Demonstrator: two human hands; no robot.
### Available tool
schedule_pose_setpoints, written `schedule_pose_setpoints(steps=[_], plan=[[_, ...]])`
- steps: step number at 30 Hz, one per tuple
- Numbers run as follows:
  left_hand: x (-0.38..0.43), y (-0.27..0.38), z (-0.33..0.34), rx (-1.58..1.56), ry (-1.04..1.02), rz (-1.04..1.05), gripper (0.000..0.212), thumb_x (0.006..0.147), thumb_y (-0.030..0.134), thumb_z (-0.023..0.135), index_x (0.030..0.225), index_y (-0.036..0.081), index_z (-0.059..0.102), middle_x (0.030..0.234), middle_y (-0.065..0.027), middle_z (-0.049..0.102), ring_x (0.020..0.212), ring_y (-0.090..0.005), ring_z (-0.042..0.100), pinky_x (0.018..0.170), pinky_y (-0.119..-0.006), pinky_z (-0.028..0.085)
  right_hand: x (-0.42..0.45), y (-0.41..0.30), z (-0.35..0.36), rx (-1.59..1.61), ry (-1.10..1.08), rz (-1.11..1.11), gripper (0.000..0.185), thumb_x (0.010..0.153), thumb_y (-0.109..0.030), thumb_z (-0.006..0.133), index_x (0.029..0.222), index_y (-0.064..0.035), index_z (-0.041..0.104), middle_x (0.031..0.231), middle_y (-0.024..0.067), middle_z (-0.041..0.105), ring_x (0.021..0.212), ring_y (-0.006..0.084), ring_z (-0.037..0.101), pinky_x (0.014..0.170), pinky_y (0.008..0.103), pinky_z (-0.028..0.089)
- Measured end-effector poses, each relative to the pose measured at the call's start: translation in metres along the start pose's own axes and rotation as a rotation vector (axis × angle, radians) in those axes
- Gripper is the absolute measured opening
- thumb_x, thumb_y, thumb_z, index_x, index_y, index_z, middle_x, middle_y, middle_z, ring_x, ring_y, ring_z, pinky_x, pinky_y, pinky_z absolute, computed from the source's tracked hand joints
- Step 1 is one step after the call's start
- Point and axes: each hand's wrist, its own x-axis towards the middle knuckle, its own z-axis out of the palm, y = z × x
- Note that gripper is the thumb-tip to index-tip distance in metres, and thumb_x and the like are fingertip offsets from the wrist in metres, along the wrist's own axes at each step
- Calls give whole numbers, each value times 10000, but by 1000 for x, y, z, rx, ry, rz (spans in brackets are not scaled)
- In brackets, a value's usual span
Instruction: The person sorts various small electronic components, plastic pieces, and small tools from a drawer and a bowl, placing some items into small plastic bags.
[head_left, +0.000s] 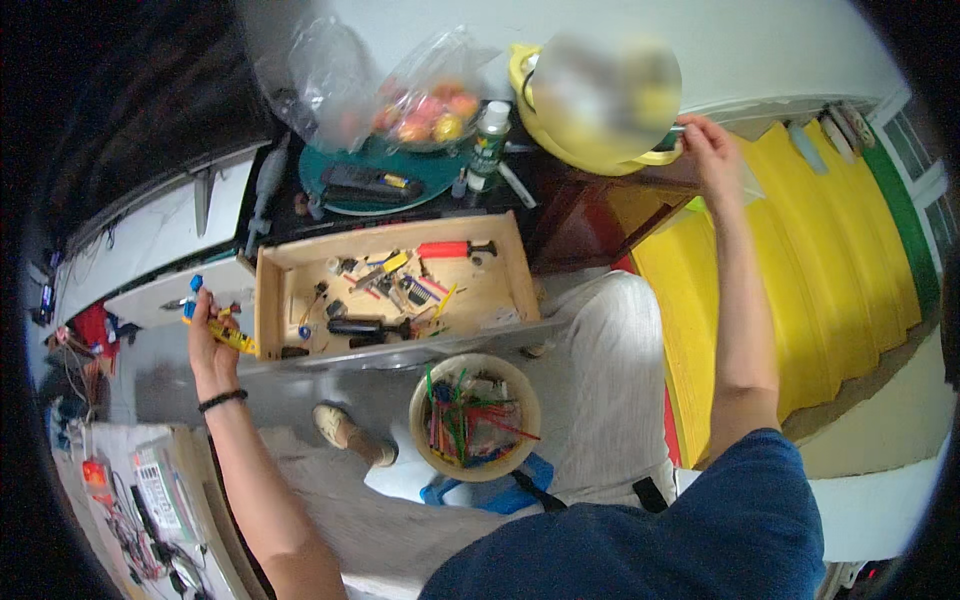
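Observation:
My left hand (214, 349) is raised at the drawer's left end. It grips a yellow tube-shaped item (231, 335) bearing writing, together with a small blue piece (196, 289) and a slim pointed metal piece (172, 304). At the right rim of a yellow plastic basin (581, 159), my right hand (712, 154) pinches a small slim object (676, 130); a blurred patch partly hides it. Between my hands, a pulled-out wooden drawer (304, 279) holds a red-handled tool (442, 250), a black-handled tool (364, 328), pens and loose small parts.
Below the drawer, a round bin (417, 420) of colored sticks stands on a blue stool (536, 476) between my legs. Behind lie a green tray (311, 161), bagged fruit (435, 116) and a white-capped bottle (489, 150). Folded yellow material (795, 277) stands at right.

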Motion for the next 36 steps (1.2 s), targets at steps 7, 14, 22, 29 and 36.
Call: schedule_pose_setpoints(steps=[7, 14, 22, 29, 36], plan=[[11, 3, 2, -67, -81, -14, 131, 806, 159, 606, 730, 107, 512, 585, 19, 488, 483, -94, 449, 429, -211, 387, 35, 77, -31, -442, -172, 116, 264, 841, -251, 538, 1008, -65, 621, 974, 41, 616, 894, 124, 536, 794, 271, 410], [-1, 14, -2, -82, 118, 23, 130, 818, 169, 592, 746, 87, 522, 603, 3, 486, 488, -100, 440, 450, -220, 393, -9, -5, 67, -479, 54, -476, 161, 813, -151, 565, 916, -40, 620, 903, 81, 604, 824, 177, 565, 750, 268, 433], [2, 10, 8, -140, 98, 21, 134, 808, 168, 604, 748, 79, 524, 600, 5, 478, 489, -101, 432, 463, -225, 389, -124, 13, 298, -172, -765, -692, 76, 706, -121, 558, 731, -57, 590, 760, 107, 568, 709, 290, 547, 644, 393, 443], [-2, 25, -6, -157, 105, 30, 132, 807, 162, 605, 750, 74, 525, 600, 1, 482, 488, -101, 437, 459, -226, 397, -171, 16, 424, -367, -945, -332, 118, 703, -127, 601, 804, -81, 643, 825, 107, 605, 794, 277, 584, 709, 383, 458], [-2, 23, -3, -172, 91, 40, 123, 805, 148, 606, 763, 69, 521, 606, -6, 485, 490, -105, 440, 464, -224, 406, -188, 45, 470, -513, -895, -355, 101, 676, -96, 622, 775, -90, 642, 863, 119, 598, 797, 298, 577, 712, 390, 458]])
